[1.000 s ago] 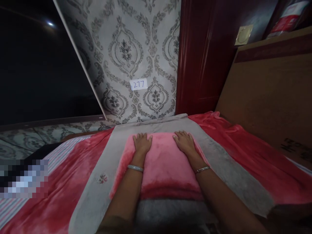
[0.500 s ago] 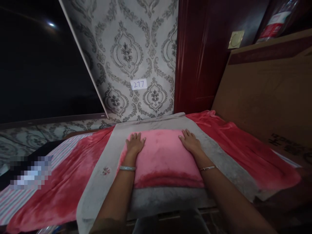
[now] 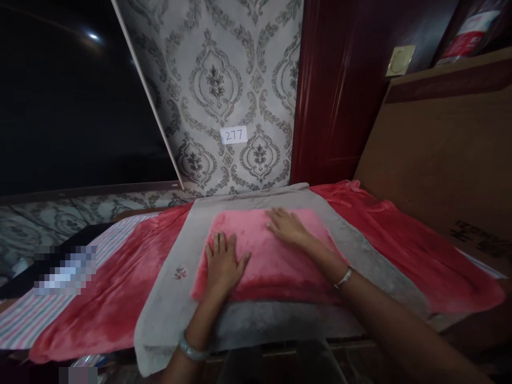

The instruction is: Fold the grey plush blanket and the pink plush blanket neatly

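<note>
A folded pink plush blanket (image 3: 260, 261) lies as a thick rectangle in front of me. My left hand (image 3: 224, 264) rests flat on its left part, fingers spread. My right hand (image 3: 286, 226) lies open on its upper middle, palm down, fingers pointing to the far left. Neither hand grips the fabric. Beneath the bundle spreads a grey cloth (image 3: 168, 309) with a small embroidered flower at its left.
Red plush fabric (image 3: 120, 288) shows on the left, with more on the right, over a striped cloth (image 3: 36, 314). A large cardboard box (image 3: 440, 154) stands at right, bearing a bottle (image 3: 468, 34). A dark television screen (image 3: 80, 106) is at upper left.
My left hand has come nearer to me along the blanket's left side. The right hand has moved left, from the far right corner to the upper middle. The view has shifted slightly.
</note>
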A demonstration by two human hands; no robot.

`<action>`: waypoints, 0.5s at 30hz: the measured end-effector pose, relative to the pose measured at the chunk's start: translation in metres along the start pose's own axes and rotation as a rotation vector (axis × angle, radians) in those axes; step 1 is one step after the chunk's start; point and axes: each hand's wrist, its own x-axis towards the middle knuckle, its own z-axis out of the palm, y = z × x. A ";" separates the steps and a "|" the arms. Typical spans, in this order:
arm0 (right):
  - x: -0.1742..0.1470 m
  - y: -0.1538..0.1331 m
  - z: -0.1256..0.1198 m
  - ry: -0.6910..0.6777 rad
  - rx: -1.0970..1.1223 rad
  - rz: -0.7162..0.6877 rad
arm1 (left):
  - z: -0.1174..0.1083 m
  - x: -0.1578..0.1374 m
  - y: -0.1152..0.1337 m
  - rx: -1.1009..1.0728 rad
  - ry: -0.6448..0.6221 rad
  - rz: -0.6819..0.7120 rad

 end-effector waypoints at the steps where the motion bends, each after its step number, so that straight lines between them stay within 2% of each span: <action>1: 0.005 -0.017 0.005 -0.015 0.011 -0.082 | 0.002 -0.006 0.003 -0.014 -0.011 0.012; 4: 0.016 -0.051 0.029 -0.037 0.010 -0.347 | 0.008 -0.019 0.006 -0.044 -0.022 0.031; 5: 0.018 -0.054 0.036 -0.036 0.004 -0.417 | 0.011 -0.021 0.006 -0.043 -0.017 0.029; 7: 0.024 -0.048 0.045 -0.027 -0.005 -0.465 | 0.017 -0.025 0.003 -0.029 0.001 0.029; 9: 0.031 -0.027 0.046 -0.007 -0.005 -0.393 | 0.021 -0.026 0.001 -0.017 0.020 0.037; 15: 0.039 0.061 0.029 0.055 -0.024 0.131 | 0.028 -0.025 0.000 -0.015 0.063 0.051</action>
